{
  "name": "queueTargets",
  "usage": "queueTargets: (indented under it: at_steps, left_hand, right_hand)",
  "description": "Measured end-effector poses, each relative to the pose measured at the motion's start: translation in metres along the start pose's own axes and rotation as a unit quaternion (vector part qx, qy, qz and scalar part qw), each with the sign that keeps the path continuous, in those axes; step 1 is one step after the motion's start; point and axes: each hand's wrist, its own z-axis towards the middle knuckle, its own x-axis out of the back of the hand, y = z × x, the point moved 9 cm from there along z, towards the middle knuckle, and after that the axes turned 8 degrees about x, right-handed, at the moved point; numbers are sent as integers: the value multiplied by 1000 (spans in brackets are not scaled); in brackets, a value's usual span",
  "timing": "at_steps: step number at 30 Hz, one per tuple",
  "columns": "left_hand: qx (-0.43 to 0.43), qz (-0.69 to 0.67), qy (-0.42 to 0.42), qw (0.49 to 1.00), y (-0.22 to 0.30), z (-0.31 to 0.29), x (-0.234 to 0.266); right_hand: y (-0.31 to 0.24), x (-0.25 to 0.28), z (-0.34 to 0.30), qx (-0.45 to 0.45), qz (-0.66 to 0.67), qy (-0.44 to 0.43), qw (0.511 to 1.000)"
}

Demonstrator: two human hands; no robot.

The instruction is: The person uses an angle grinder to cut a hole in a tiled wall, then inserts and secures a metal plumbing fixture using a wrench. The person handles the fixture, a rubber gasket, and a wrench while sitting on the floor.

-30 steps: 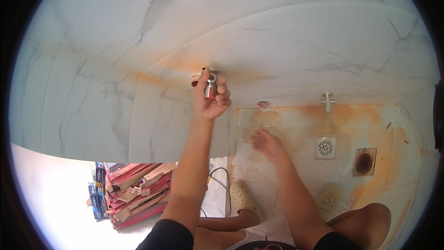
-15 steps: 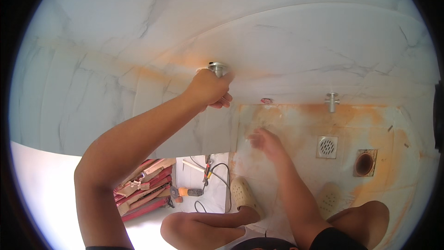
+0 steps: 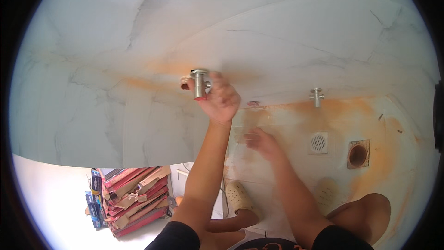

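A chrome angle valve [image 3: 199, 88] with a round flange and a red lower end sticks out of the marbled wall [image 3: 277, 46]. My left hand [image 3: 222, 99] is closed around it, its fingers on the side of the small knob and somewhat blurred. Right beside the valve, a rough round hole [image 3: 184, 83] opens in the wall. My right hand [image 3: 262, 142] hovers over the stained floor with its fingers loosely apart, and nothing shows in it. Farther right, a second chrome valve [image 3: 317, 97] is fixed low on the wall, apart from both hands.
A slotted floor drain [image 3: 318, 143] and a square opening with a round pipe [image 3: 358, 155] lie to the right. A red plug [image 3: 253, 104] sits low in the wall. Torn red cartons [image 3: 138, 199] are stacked at lower left. My foot wears a cream clog [image 3: 238, 195].
My left forearm has swung right, and that hand has turned from its back to its palm side around the valve. My right hand stays nearly still. The whole view has shifted slightly.
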Motion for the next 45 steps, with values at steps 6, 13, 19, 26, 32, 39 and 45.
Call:
queueTargets:
  at_steps: [6, 13, 19, 26, 32, 39, 45]
  left_hand:
    - [-55, -158, -110, 980, 12, 17, -27]
    - [1, -209, 18, 978, 14, -5, -18]
    - [76, -29, 275, 958, 39, -33, -4]
    - [120, 440, 589, 667, 75, -49, -26]
    - [167, 630, 614, 446, 75, -31, -59]
    - [116, 451, 494, 734, 69, -43, -37]
    - [68, 77, 104, 989, 25, -16, -16]
  right_hand:
    - [5, 2, -1, -15, 2, 14, 1000]
    - [-3, -10, -1, -7, -10, -8, 1000]
    - [-4, -8, -2, -10, -25, 2, 1000]
    - [6, -7, 5, -18, -56, 2, 998]
    - [6, -10, 11, -7, -78, 5, 997]
    - [9, -25, 14, -7, -58, -20, 998]
    - [7, -9, 15, -19, -6, -17, 1000]
